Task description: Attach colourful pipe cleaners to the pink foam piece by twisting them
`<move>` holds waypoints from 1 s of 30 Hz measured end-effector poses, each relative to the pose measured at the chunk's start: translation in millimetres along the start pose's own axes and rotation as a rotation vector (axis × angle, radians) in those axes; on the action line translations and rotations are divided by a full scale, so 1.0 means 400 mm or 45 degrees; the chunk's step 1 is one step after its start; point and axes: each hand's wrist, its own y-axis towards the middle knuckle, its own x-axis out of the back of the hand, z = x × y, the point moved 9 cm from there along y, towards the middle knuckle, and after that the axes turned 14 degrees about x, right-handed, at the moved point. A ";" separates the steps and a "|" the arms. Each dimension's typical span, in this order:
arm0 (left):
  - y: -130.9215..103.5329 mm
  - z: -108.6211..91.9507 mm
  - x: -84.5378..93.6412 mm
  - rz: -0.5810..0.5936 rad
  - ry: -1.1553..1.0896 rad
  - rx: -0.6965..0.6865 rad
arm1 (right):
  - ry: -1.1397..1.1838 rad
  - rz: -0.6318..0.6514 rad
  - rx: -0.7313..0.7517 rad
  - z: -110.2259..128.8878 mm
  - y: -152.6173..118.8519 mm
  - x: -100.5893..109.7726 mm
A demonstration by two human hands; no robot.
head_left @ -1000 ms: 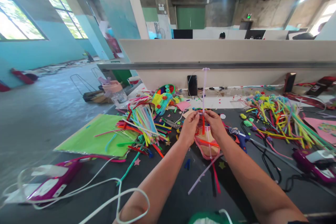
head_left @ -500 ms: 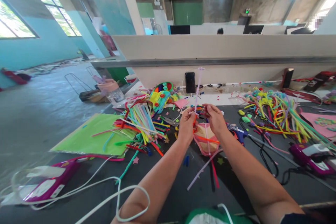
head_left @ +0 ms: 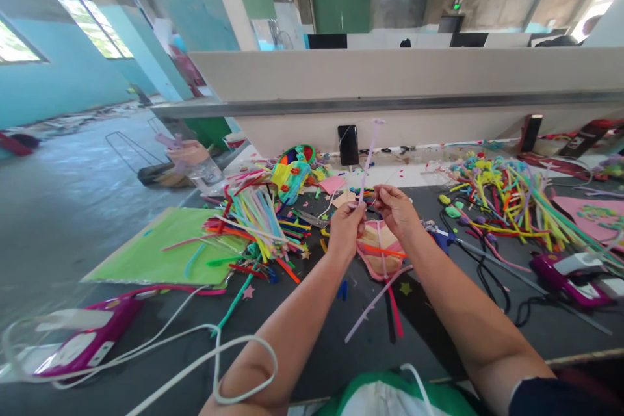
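My left hand (head_left: 347,231) is closed around a lilac pipe cleaner (head_left: 371,157) that stands nearly upright, its top bent to one side. Close on the right, my right hand (head_left: 397,211) has its fingertips pinched together; anything between them is too small to make out. Below both hands lies a pink-edged tan piece (head_left: 374,266), with an orange pipe cleaner (head_left: 377,250) across it. A second lilac pipe cleaner (head_left: 370,310) and a red one (head_left: 396,315) lie on the dark tabletop nearer to me.
Left of my hands are a bundle of pipe cleaners (head_left: 258,218), scissors (head_left: 312,218) and a green sheet (head_left: 146,247). More pipe cleaners (head_left: 511,201) are heaped at right, by a blue glue gun (head_left: 443,239). A phone (head_left: 348,145) leans at the back. White cables (head_left: 214,344) cross the left front.
The view has shifted slightly. My right fingers have closed in a tighter pinch, and the upright lilac pipe cleaner leans a little more to the right in my left hand.
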 end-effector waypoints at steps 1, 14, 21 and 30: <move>-0.001 -0.002 -0.003 0.015 -0.013 0.014 | -0.009 0.018 0.024 0.004 0.004 0.001; -0.015 -0.012 -0.041 0.192 -0.101 0.184 | 0.032 0.228 0.166 0.045 0.016 -0.014; -0.015 -0.023 -0.037 0.172 -0.135 0.145 | 0.081 0.297 0.135 0.022 0.008 -0.026; -0.025 -0.034 -0.038 0.156 -0.108 0.112 | 0.133 0.314 0.080 0.000 0.002 -0.028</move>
